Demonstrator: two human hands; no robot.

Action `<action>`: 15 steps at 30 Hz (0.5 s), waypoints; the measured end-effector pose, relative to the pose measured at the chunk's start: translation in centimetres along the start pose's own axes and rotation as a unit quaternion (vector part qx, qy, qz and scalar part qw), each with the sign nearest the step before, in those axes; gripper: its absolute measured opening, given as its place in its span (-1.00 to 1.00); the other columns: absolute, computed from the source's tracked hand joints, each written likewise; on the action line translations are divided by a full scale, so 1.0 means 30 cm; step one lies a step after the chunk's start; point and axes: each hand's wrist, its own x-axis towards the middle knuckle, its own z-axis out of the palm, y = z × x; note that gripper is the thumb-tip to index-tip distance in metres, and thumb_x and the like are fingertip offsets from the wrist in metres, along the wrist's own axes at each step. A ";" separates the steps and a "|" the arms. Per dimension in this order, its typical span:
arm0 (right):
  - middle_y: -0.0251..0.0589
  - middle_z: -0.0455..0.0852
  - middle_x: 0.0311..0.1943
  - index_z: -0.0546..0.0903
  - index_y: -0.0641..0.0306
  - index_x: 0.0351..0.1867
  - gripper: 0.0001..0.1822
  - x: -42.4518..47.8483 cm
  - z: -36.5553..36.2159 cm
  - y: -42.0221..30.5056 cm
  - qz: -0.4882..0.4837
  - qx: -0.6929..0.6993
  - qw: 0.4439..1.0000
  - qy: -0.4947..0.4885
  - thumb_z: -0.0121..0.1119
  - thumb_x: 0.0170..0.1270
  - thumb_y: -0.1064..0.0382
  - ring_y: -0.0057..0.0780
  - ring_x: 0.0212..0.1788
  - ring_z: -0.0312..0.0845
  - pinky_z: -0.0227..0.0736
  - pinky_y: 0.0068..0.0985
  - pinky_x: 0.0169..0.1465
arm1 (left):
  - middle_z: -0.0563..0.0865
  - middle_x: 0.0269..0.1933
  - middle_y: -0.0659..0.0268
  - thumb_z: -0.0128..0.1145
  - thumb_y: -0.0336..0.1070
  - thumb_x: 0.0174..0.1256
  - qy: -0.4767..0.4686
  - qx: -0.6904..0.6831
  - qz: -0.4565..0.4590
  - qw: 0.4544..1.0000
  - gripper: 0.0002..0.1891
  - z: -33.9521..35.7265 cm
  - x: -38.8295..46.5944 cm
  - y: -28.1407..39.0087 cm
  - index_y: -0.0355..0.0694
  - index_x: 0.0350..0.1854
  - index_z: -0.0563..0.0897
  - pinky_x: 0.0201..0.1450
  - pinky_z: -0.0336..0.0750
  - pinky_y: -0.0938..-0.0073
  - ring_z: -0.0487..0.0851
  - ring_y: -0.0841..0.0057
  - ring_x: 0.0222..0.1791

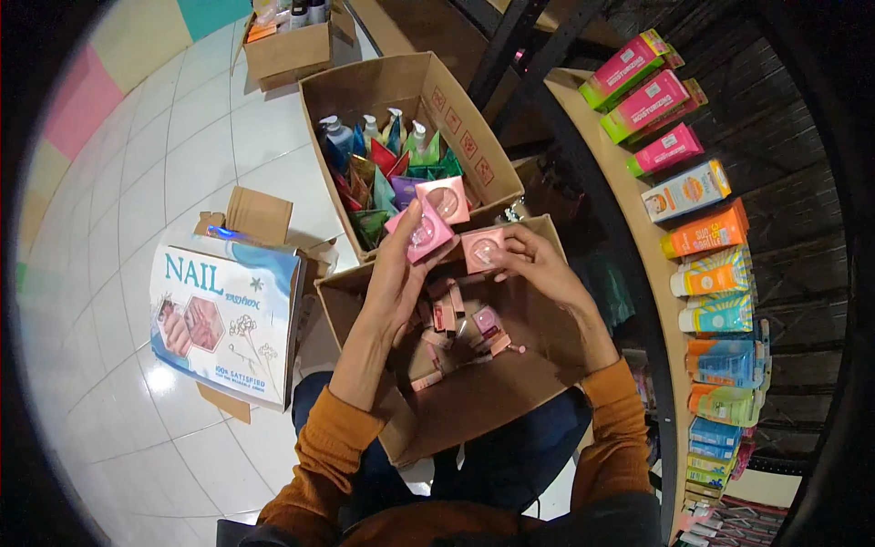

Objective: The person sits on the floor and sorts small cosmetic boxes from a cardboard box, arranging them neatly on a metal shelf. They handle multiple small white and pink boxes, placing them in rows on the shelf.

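Observation:
My left hand (400,273) holds a square pink cosmetic compact box (422,231) with a round window. A paler peach-pink compact box (444,199) overlaps it, just beyond my fingers. In my right hand (530,263) is another peach-pink compact box (481,250), gripped at its right side and close to the left hand's boxes. Both hands are over an open cardboard box (492,410) between my knees. Inside it lie several small pink cosmetic packages (444,314) and a pink square box (487,320), loosely scattered.
Beyond stands a cardboard box (369,72) packed with pump bottles and pouches. A smaller filled carton (290,58) is on the tiled floor farther off. At left lies a white nail-product box (225,321). A shelf (649,273) of boxed and tubed skincare runs along the right.

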 end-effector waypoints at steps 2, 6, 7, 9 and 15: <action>-0.27 0.67 -0.03 0.47 0.29 0.10 -0.70 0.017 -0.040 -0.013 -0.015 0.020 1.000 0.018 0.17 0.43 0.25 -0.56 -0.01 0.62 0.59 -0.55 -0.02 | 0.60 0.20 0.27 0.04 -0.03 0.50 0.009 0.014 0.013 1.000 -0.53 0.019 -0.015 0.001 -0.24 0.28 0.45 0.22 0.57 0.24 0.61 0.47 0.14; -0.22 0.68 -0.02 0.46 0.32 0.13 -0.69 0.065 -0.048 -0.031 -0.024 0.058 0.998 0.008 0.14 0.44 0.29 -0.53 0.00 0.62 0.60 -0.50 0.03 | 0.56 0.26 0.24 -0.04 -0.02 0.54 0.029 0.028 0.022 0.999 -0.50 0.019 -0.073 -0.031 -0.27 0.32 0.41 0.23 0.56 0.29 0.62 0.40 0.15; -0.21 0.68 -0.02 0.46 0.33 0.13 -0.69 0.071 -0.043 -0.039 -0.023 0.071 0.997 0.001 0.14 0.44 0.29 -0.53 0.00 0.62 0.60 -0.50 0.03 | 0.55 0.26 0.24 -0.04 -0.01 0.53 0.037 0.024 0.026 0.999 -0.49 0.030 -0.088 -0.036 -0.27 0.33 0.41 0.23 0.56 0.29 0.62 0.40 0.14; -0.20 0.68 -0.02 0.46 0.33 0.13 -0.69 0.083 -0.038 -0.050 -0.019 0.098 0.995 -0.013 0.14 0.44 0.29 -0.52 -0.01 0.63 0.61 -0.49 0.02 | 0.54 0.27 0.24 -0.05 0.00 0.53 0.054 0.016 0.032 0.998 -0.48 0.058 -0.117 -0.045 -0.27 0.35 0.39 0.22 0.56 0.30 0.63 0.40 0.13; -0.17 0.69 -0.05 0.46 0.32 0.14 -0.68 0.030 0.005 -0.099 -0.010 0.123 0.992 -0.024 0.15 0.43 0.30 -0.50 -0.02 0.63 0.60 -0.49 0.01 | 0.52 0.29 0.25 0.03 -0.03 0.50 0.119 -0.026 0.032 0.992 -0.48 0.083 -0.214 -0.031 -0.32 0.31 0.42 0.32 0.48 0.20 0.53 0.43 0.25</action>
